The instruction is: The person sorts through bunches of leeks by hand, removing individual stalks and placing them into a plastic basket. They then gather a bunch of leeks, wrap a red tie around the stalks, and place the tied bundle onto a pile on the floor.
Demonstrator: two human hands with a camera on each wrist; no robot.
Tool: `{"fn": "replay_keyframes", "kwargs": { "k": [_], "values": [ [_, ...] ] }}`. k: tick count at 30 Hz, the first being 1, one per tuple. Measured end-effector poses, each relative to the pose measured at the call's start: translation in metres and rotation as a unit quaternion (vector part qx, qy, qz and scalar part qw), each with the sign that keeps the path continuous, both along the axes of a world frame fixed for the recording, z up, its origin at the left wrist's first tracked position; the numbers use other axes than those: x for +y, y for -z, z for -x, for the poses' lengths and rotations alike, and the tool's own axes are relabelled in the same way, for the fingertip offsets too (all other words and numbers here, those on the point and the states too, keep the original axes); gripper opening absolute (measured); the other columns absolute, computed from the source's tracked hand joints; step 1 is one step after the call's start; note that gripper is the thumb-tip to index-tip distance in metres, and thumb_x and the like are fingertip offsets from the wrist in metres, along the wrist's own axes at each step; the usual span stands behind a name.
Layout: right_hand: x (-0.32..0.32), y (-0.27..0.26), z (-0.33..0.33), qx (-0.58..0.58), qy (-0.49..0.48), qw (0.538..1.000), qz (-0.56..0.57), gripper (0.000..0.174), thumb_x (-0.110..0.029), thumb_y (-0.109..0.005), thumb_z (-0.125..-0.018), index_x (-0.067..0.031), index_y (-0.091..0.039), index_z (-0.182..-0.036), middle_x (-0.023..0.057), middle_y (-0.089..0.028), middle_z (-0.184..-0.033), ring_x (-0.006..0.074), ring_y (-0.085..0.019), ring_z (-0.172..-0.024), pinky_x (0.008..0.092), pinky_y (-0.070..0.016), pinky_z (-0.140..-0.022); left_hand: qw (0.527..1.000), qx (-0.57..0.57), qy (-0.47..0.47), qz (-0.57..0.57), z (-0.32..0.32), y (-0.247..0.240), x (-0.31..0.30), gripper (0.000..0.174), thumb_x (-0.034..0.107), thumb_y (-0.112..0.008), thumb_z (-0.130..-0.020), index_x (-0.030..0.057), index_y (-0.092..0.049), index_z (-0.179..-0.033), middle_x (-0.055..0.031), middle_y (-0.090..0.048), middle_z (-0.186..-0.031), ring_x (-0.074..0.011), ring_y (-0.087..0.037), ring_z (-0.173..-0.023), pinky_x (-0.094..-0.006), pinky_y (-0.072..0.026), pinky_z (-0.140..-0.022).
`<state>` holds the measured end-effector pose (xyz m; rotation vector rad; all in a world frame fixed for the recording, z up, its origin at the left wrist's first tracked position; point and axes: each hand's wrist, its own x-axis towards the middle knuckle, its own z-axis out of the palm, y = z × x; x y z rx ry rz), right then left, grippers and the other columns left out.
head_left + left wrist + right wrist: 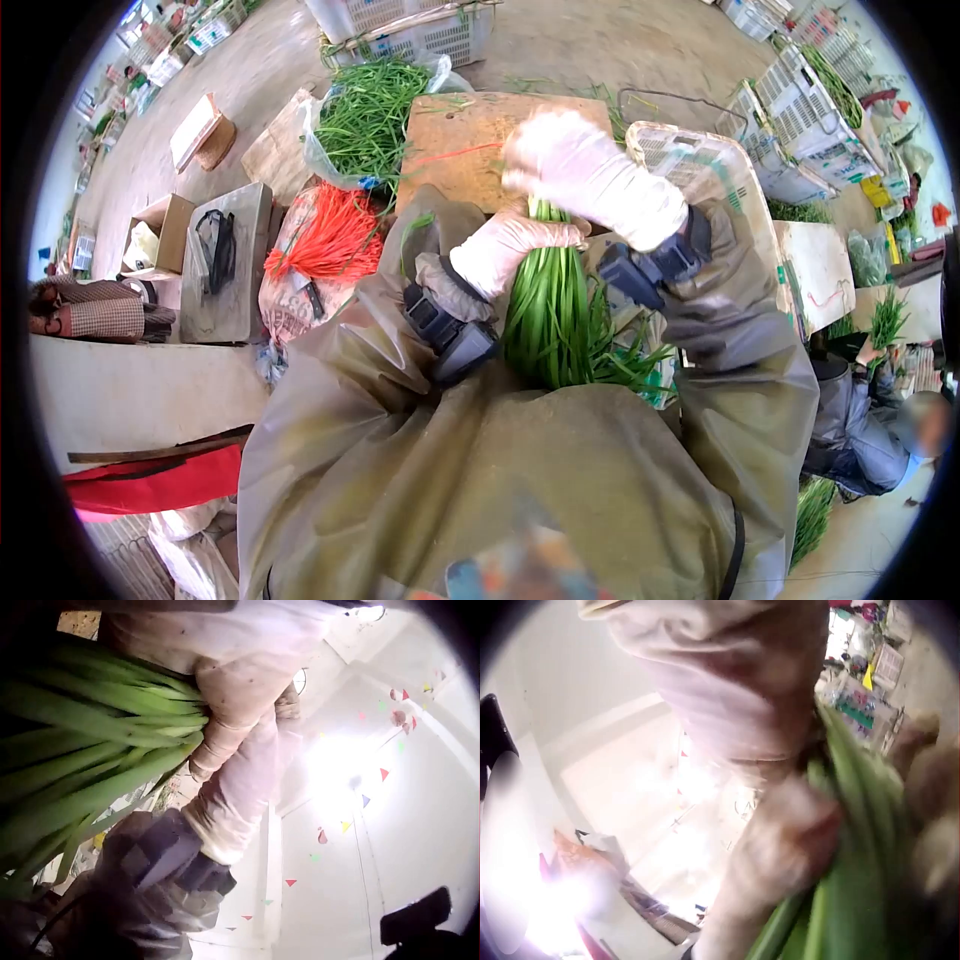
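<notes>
My gloved left hand (507, 245) grips a bunch of green Chinese chives (552, 315) near its upper end, thumb across the front. The long flat leaves (82, 742) hang down toward my lap and fan out to the right. Over the top of the bunch is my gloved right hand (575, 165), blurred, its wrist crossing above the left hand; I cannot tell what its fingers hold. A thin red strand (455, 155) runs across the wooden board (440, 125) up to the right hand's edge. The bunch's upper end is hidden behind the right hand.
Left of the board, a lined container of loose chives (375, 110) stands beside a heap of red strands (335, 240) with a knife (307, 293) on a sack. A white plastic crate (690, 135) is close at my right. Another person (865, 430) sits farther right.
</notes>
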<state>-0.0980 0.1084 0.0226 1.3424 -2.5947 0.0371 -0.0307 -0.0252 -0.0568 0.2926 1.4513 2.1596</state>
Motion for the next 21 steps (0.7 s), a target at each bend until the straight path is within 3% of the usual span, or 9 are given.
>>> {"fn": "replay_keyframes", "kwargs": {
  "k": [3,6,8,9,13,17,18,19,21],
  "values": [
    [0.032,-0.012,0.034,0.142,0.142,0.958,0.204,0.026,-0.032,-0.062,-0.088,-0.0073,-0.070,-0.090,0.0126,-0.068,-0.083,0.0282,-0.066,-0.082,0.0391,-0.0532,-0.079,0.987,-0.097,0.030,-0.125,0.003,0.006,-0.006,0.059,0.006,-0.075,-0.081,0.0006,-0.049,-0.134,-0.0121,-0.067,-0.105,-0.0227,-0.066,-0.097,-0.0350,-0.0518,-0.089],
    [0.058,-0.039,0.022,0.010,0.256,0.927,0.273,0.024,-0.034,-0.061,-0.090,-0.0113,-0.069,-0.096,0.0111,-0.068,-0.084,0.0307,-0.066,-0.078,0.0404,-0.0524,-0.073,0.985,-0.087,0.031,-0.144,0.003,-0.002,-0.012,0.057,0.006,-0.075,-0.081,0.0027,-0.050,-0.132,-0.0112,-0.068,-0.102,-0.0228,-0.066,-0.095,-0.0356,-0.0523,-0.088],
    [0.051,-0.017,-0.007,-0.021,0.165,0.948,0.272,0.024,-0.032,-0.062,-0.089,-0.0110,-0.067,-0.098,0.0117,-0.067,-0.083,0.0309,-0.066,-0.077,0.0406,-0.0518,-0.070,0.981,-0.099,0.024,-0.165,0.006,-0.004,-0.014,0.060,0.007,-0.075,-0.080,0.0048,-0.049,-0.134,-0.0101,-0.067,-0.101,-0.0218,-0.066,-0.092,-0.0352,-0.0524,-0.087],
    [0.046,-0.003,-0.019,-0.055,0.072,0.960,0.265,0.024,-0.031,-0.063,-0.089,-0.0107,-0.066,-0.100,0.0123,-0.067,-0.083,0.0312,-0.066,-0.077,0.0408,-0.0513,-0.068,0.981,-0.099,0.027,-0.165,0.007,-0.003,-0.012,0.060,0.007,-0.075,-0.080,0.0048,-0.049,-0.134,-0.0101,-0.067,-0.101,-0.0218,-0.066,-0.092,-0.0352,-0.0524,-0.087],
    [0.035,0.022,-0.037,0.081,0.104,0.983,0.129,0.021,-0.024,-0.062,-0.087,-0.0079,-0.061,-0.100,0.0124,-0.066,-0.084,0.0301,-0.067,-0.080,0.0395,-0.0526,-0.064,0.984,-0.122,0.015,-0.130,0.006,0.002,-0.006,0.070,0.006,-0.075,-0.079,0.0024,-0.042,-0.141,-0.0083,-0.066,-0.099,-0.0202,-0.065,-0.089,-0.0333,-0.0521,-0.084],
    [0.090,0.031,0.009,0.093,0.325,0.938,0.077,0.019,-0.021,-0.062,-0.086,-0.0065,-0.064,-0.098,0.0111,-0.067,-0.084,0.0295,-0.067,-0.081,0.0389,-0.0550,-0.065,0.988,-0.060,0.043,-0.138,-0.004,-0.008,-0.015,0.074,0.009,-0.077,-0.077,0.0008,-0.041,-0.141,-0.0089,-0.065,-0.100,-0.0200,-0.063,-0.090,-0.0329,-0.0505,-0.087],
    [0.120,0.059,0.039,0.069,0.350,0.932,-0.070,0.027,-0.027,-0.060,-0.089,-0.0083,-0.067,-0.107,0.0114,-0.069,-0.093,0.0304,-0.068,-0.080,0.0373,-0.0563,-0.069,0.983,-0.069,0.054,-0.162,-0.004,-0.007,-0.016,0.075,0.010,-0.078,-0.076,0.0003,-0.041,-0.141,-0.0094,-0.064,-0.100,-0.0206,-0.063,-0.091,-0.0334,-0.0502,-0.087],
    [0.111,0.045,0.035,0.074,0.349,0.932,-0.067,0.027,-0.027,-0.060,-0.089,-0.0083,-0.067,-0.107,0.0114,-0.069,-0.093,0.0304,-0.068,-0.080,0.0373,-0.0563,-0.069,0.977,-0.079,0.067,-0.186,-0.004,-0.005,-0.017,0.077,0.011,-0.079,-0.076,-0.0003,-0.040,-0.141,-0.0100,-0.064,-0.101,-0.0211,-0.063,-0.093,-0.0339,-0.0499,-0.088],
    [0.072,0.002,0.007,-0.025,0.072,0.967,0.243,0.038,-0.037,-0.057,-0.093,-0.0107,-0.065,-0.119,0.0125,-0.070,-0.102,0.0319,-0.068,-0.087,0.0358,-0.0566,-0.072,0.975,-0.073,0.085,-0.193,-0.004,-0.006,-0.015,0.070,0.015,-0.077,-0.078,-0.0024,-0.044,-0.138,-0.0143,-0.063,-0.108,-0.0266,-0.062,-0.102,-0.0374,-0.0484,-0.094]
  ]
}}
